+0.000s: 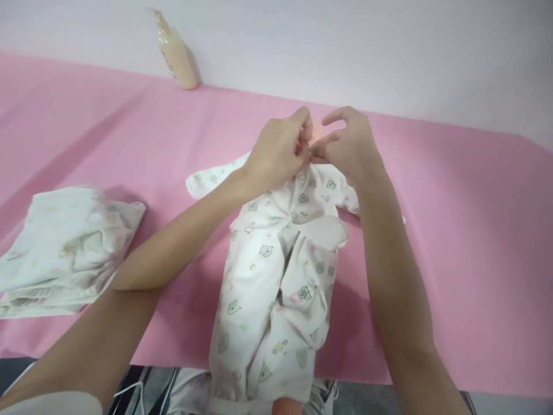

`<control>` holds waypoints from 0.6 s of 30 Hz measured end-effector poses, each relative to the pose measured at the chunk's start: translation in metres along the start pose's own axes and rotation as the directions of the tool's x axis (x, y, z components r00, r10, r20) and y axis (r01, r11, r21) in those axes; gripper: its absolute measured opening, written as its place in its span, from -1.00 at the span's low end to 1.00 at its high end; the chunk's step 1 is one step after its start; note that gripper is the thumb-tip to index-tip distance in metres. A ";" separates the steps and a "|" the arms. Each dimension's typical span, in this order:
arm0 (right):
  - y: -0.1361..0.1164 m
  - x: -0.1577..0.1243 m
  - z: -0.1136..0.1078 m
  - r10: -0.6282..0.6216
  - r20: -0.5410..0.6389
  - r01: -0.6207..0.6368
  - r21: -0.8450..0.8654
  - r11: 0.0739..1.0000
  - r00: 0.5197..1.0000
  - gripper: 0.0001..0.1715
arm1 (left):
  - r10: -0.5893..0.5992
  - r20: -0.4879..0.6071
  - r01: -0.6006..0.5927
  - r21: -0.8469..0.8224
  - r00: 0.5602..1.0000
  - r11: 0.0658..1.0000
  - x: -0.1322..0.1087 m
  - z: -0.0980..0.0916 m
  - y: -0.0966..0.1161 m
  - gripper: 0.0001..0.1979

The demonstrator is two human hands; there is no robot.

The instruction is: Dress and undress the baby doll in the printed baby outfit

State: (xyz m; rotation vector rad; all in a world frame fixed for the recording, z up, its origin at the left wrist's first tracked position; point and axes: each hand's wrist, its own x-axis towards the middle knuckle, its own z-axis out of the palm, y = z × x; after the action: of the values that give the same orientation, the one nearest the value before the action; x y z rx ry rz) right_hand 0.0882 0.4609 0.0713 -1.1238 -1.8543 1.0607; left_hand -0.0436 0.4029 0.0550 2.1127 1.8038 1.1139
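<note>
A white baby romper (254, 276) printed with small green animal faces lies front up on the pink cloth, dressed on what looks like a doll. A skin-coloured bit of the doll (317, 131) shows between my hands, and its foot or leg (287, 407) sticks out at the bottom hem. My left hand (276, 150) is closed in a pinch at the romper's neckline. Across from it, my right hand (352, 144) pinches the neckline too, its index finger raised. Both hands hide the collar and most of the head. A front flap hangs loose below the chest.
Folded white baby clothes (82, 230) lie at the left. A cream pump bottle (177, 57) stands at the back against the white wall (345, 52). The pink cloth (466, 253) covers the table; its front edge runs below the romper, whose legs hang over it.
</note>
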 end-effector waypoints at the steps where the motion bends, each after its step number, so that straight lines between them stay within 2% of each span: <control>1: 0.000 0.000 -0.001 -0.007 0.005 0.007 0.028 1.000 1.000 -0.52 | 0.000 0.000 0.000 -0.010 1.000 1.000 0.000 0.000 -0.001 -0.84; 7: -0.011 -0.006 -0.008 0.008 0.062 -0.015 0.118 0.993 0.998 -0.58 | -0.012 -0.028 0.010 -0.076 1.000 0.997 0.000 0.000 0.001 -0.90; 10: -0.019 -0.013 -0.014 -0.019 0.073 0.011 0.101 0.995 0.997 -0.62 | -0.009 -0.021 0.006 -0.156 1.000 0.988 -0.001 0.000 0.005 -0.88; 13: -0.027 -0.023 -0.018 -0.071 0.089 0.073 -0.018 0.997 0.993 -0.68 | -0.013 0.020 0.017 -0.258 1.000 0.966 0.000 0.000 0.005 -0.84; 15: -0.032 -0.030 -0.018 -0.098 0.068 0.107 -0.163 0.981 0.993 -0.73 | -0.022 0.055 0.038 -0.299 0.998 0.953 0.001 -0.002 0.003 -0.83; 18: -0.034 -0.037 -0.014 -0.061 0.078 0.089 -0.429 0.899 0.995 -0.80 | -0.032 0.190 0.097 -0.342 0.981 0.935 0.003 -0.010 -0.003 -0.83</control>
State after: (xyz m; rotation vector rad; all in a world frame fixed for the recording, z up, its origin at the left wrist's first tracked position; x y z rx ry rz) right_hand 0.1032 0.4210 0.1017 -1.2617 -2.2346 0.6581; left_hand -0.0525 0.4025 0.0618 1.8651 1.4562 1.0914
